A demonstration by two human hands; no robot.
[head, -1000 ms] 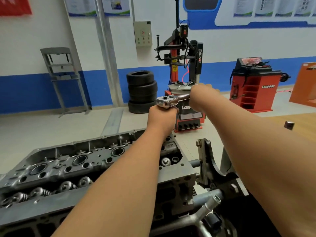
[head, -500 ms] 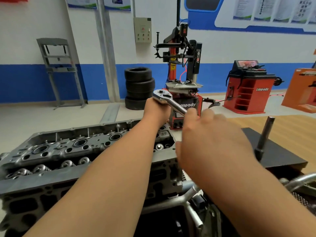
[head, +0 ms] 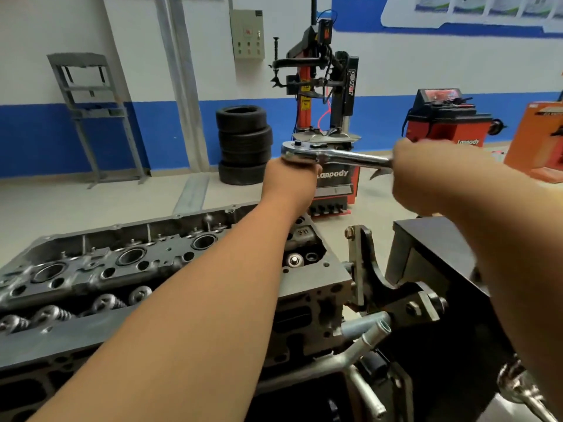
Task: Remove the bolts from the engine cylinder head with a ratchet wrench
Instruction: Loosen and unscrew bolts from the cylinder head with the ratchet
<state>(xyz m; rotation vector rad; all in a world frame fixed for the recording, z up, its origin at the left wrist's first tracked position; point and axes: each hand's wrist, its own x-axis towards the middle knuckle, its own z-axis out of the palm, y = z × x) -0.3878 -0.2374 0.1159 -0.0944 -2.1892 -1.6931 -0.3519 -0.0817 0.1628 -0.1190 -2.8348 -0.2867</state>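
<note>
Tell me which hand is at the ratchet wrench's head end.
The left hand, just beneath the round head of the ratchet wrench; the right hand grips the handle's far end.

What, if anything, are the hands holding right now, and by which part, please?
Both hold the ratchet wrench: the right hand grips the handle's far end; the left hand curls directly under the head, around a part hidden from view.
</note>
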